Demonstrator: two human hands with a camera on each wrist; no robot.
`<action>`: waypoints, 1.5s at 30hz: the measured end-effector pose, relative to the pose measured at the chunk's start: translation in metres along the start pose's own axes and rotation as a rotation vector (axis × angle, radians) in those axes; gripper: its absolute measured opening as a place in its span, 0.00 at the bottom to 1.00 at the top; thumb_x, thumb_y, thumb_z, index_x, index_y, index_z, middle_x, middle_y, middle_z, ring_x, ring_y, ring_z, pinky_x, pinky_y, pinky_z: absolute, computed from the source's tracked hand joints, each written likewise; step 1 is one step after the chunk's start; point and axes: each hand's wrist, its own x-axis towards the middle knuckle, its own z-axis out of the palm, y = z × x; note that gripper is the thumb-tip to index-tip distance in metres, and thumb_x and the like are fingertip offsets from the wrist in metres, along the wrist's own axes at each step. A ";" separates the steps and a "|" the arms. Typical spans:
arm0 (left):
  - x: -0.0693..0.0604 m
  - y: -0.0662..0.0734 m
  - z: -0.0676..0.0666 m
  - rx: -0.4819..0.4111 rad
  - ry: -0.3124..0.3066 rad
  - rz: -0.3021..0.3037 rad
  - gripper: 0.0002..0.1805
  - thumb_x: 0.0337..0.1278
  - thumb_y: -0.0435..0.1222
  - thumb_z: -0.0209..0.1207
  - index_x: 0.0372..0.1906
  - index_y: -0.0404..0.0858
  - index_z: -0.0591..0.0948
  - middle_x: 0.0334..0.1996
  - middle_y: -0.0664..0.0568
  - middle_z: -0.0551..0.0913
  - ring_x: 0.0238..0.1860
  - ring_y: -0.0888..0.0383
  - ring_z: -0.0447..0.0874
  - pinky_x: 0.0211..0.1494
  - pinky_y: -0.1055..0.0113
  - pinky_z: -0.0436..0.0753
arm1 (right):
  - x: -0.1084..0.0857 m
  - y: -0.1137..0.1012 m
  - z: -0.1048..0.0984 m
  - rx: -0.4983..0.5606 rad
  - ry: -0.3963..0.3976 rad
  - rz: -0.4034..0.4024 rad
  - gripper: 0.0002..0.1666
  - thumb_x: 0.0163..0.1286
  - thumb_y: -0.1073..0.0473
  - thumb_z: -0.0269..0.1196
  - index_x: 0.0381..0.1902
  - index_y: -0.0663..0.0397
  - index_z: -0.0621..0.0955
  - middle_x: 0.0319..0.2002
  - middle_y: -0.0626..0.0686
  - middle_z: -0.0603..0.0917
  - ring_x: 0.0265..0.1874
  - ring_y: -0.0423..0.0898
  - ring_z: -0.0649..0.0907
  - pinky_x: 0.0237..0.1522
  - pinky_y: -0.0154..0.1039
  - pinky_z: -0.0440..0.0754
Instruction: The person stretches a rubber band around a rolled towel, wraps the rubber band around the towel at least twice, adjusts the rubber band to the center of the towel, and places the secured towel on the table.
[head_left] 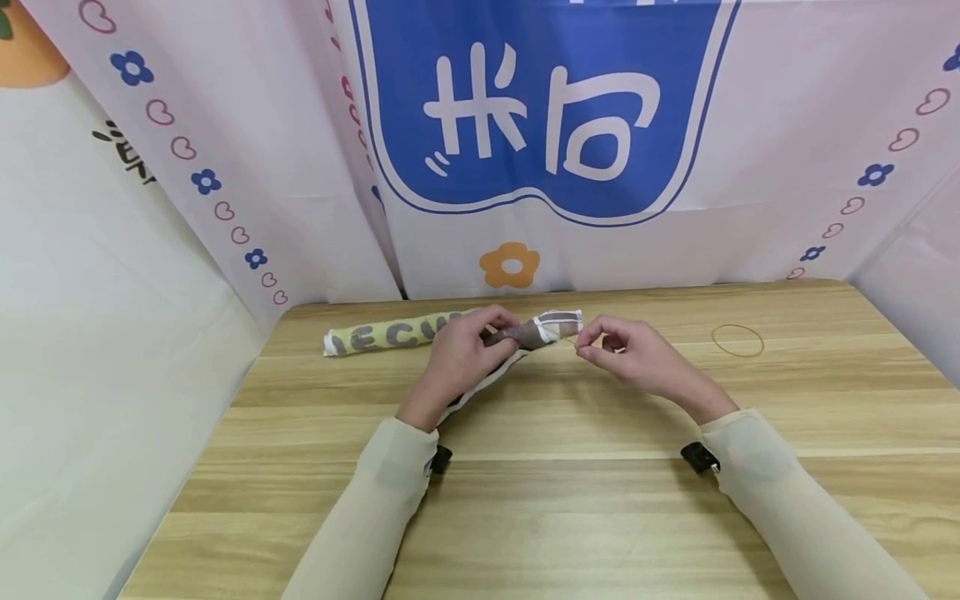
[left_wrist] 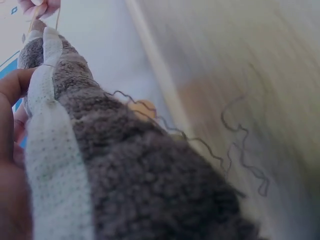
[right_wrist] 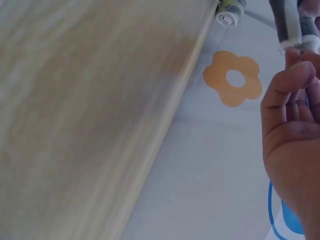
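The thin band (left_wrist: 58, 18) is pulled tight near the narrow end of my brown cloth (head_left: 528, 335), so it could snap away. That would happen if my pinch slipped, or if I tugged too hard. The band could slide off the tip too, because the cloth gets skinny there. If I let the cloth go loose, I think its white edge (left_wrist: 50, 150) could flop out and the roll could come undone. The loose threads (left_wrist: 185, 136) might get caught in the band as well.

My left grip (head_left: 468, 350) is closed around the brown cloth, near the back of the table (head_left: 570, 500). My right grip (head_left: 630, 354) has thumb and finger together, pinching the band just past the cloth's tip. I can't tell if the band goes all the way round, or how hard I'm squeezing.

A yellow roll (head_left: 390, 336) lies beside my left grip. A spare band (head_left: 763, 342) lies on the table to my right, and I'm not touching it.
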 end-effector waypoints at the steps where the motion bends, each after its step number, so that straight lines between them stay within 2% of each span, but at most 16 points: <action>1: 0.000 0.000 0.000 -0.021 -0.001 -0.010 0.07 0.64 0.35 0.68 0.46 0.45 0.88 0.42 0.56 0.91 0.34 0.56 0.85 0.39 0.57 0.81 | 0.000 0.000 0.000 0.002 0.006 -0.004 0.04 0.76 0.60 0.69 0.44 0.54 0.86 0.28 0.51 0.80 0.24 0.43 0.75 0.23 0.35 0.72; 4: 0.000 0.002 -0.001 -0.086 -0.007 -0.054 0.08 0.66 0.35 0.68 0.48 0.46 0.88 0.42 0.56 0.90 0.33 0.56 0.86 0.38 0.58 0.80 | 0.000 0.000 0.002 0.019 0.022 -0.025 0.05 0.75 0.61 0.69 0.46 0.55 0.86 0.29 0.52 0.81 0.22 0.44 0.75 0.22 0.35 0.74; 9: 0.001 0.005 0.000 -0.226 -0.004 -0.150 0.09 0.68 0.35 0.67 0.51 0.45 0.86 0.43 0.54 0.88 0.34 0.56 0.84 0.37 0.60 0.79 | 0.002 0.000 0.006 0.049 0.037 -0.086 0.06 0.75 0.65 0.69 0.48 0.57 0.86 0.51 0.55 0.86 0.27 0.46 0.80 0.24 0.36 0.79; 10: 0.001 0.006 0.001 -0.259 0.003 -0.168 0.10 0.68 0.34 0.67 0.51 0.44 0.86 0.43 0.53 0.88 0.34 0.55 0.84 0.37 0.60 0.79 | 0.002 0.000 0.006 0.053 0.038 -0.091 0.06 0.75 0.66 0.68 0.48 0.57 0.86 0.51 0.56 0.86 0.27 0.47 0.81 0.24 0.36 0.79; 13: 0.003 0.008 0.003 -0.341 0.035 -0.206 0.09 0.68 0.32 0.67 0.51 0.41 0.86 0.43 0.51 0.87 0.35 0.54 0.83 0.39 0.61 0.80 | 0.003 0.000 0.008 0.063 0.034 -0.087 0.07 0.76 0.66 0.67 0.49 0.56 0.86 0.44 0.60 0.86 0.24 0.47 0.80 0.23 0.36 0.78; 16: 0.004 0.010 0.005 -0.370 0.072 -0.223 0.09 0.68 0.31 0.67 0.50 0.39 0.86 0.43 0.49 0.87 0.37 0.53 0.84 0.41 0.62 0.81 | 0.003 -0.002 0.009 0.068 0.018 -0.082 0.06 0.76 0.65 0.67 0.49 0.55 0.86 0.37 0.61 0.86 0.22 0.46 0.78 0.22 0.36 0.77; 19: 0.005 0.012 0.007 -0.364 0.095 -0.231 0.09 0.68 0.32 0.67 0.50 0.39 0.87 0.43 0.49 0.87 0.37 0.54 0.84 0.42 0.62 0.81 | 0.003 -0.005 0.011 0.074 0.001 -0.087 0.06 0.76 0.65 0.67 0.48 0.54 0.87 0.37 0.57 0.87 0.22 0.45 0.78 0.23 0.36 0.76; 25: 0.006 0.015 0.009 -0.308 0.107 -0.231 0.10 0.67 0.33 0.67 0.51 0.41 0.86 0.43 0.50 0.86 0.32 0.55 0.82 0.38 0.62 0.80 | -0.001 -0.018 0.015 0.097 0.006 -0.102 0.05 0.77 0.64 0.67 0.48 0.53 0.86 0.26 0.52 0.82 0.20 0.46 0.77 0.22 0.36 0.75; 31: 0.006 0.015 0.009 -0.181 0.118 -0.178 0.11 0.65 0.33 0.67 0.51 0.42 0.86 0.42 0.51 0.88 0.30 0.57 0.83 0.36 0.61 0.79 | -0.004 -0.030 0.018 0.106 0.025 -0.146 0.05 0.78 0.65 0.65 0.48 0.54 0.86 0.21 0.50 0.78 0.20 0.46 0.77 0.22 0.36 0.75; 36: 0.004 0.017 0.011 -0.086 0.133 -0.157 0.11 0.64 0.34 0.67 0.51 0.44 0.86 0.43 0.53 0.89 0.33 0.57 0.86 0.35 0.60 0.79 | -0.006 -0.037 0.022 0.130 0.016 -0.180 0.05 0.78 0.68 0.64 0.47 0.56 0.85 0.23 0.54 0.80 0.20 0.46 0.78 0.22 0.36 0.77; 41: 0.006 0.020 0.011 -0.111 0.166 -0.179 0.11 0.66 0.36 0.67 0.51 0.44 0.86 0.45 0.52 0.89 0.39 0.54 0.86 0.41 0.58 0.81 | -0.005 -0.036 0.025 0.094 -0.025 -0.163 0.04 0.79 0.66 0.64 0.46 0.54 0.84 0.23 0.51 0.79 0.20 0.47 0.78 0.21 0.37 0.76; 45: 0.007 0.023 0.010 -0.217 0.148 -0.184 0.11 0.68 0.35 0.67 0.52 0.42 0.85 0.46 0.50 0.88 0.40 0.53 0.86 0.44 0.58 0.82 | -0.003 -0.032 0.026 0.090 -0.056 -0.106 0.03 0.80 0.65 0.63 0.47 0.55 0.83 0.26 0.54 0.82 0.21 0.50 0.79 0.23 0.40 0.80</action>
